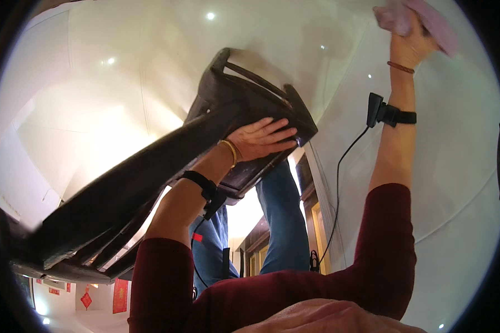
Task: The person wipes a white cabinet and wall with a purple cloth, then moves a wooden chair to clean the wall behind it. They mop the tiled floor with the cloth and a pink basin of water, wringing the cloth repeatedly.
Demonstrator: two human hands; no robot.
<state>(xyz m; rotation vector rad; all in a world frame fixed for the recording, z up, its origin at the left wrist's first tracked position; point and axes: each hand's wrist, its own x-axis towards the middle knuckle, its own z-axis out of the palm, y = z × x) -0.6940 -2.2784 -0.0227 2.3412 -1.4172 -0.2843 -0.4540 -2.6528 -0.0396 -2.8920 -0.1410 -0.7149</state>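
Note:
My left hand (261, 139) lies flat on a dark wooden chair (216, 137), its fingers straight and slightly apart. The thumb cannot be made out clearly. The chair stretches from the middle of the view down to the left, where several slats show at its end (73, 266). Far off at the top right, my right hand (414, 37) is closed around a pink cloth (435, 23). The cloth is blurred and hangs out on both sides of the hand. It is apart from the chair.
Black straps with small devices sit on both forearms; a cable (338, 183) runs from the right device (375, 110). My jeans-clad legs (283, 220) are close to the chair. A wooden door (316, 224) stands behind them. Red hanging decorations (121, 295) show at the lower left.

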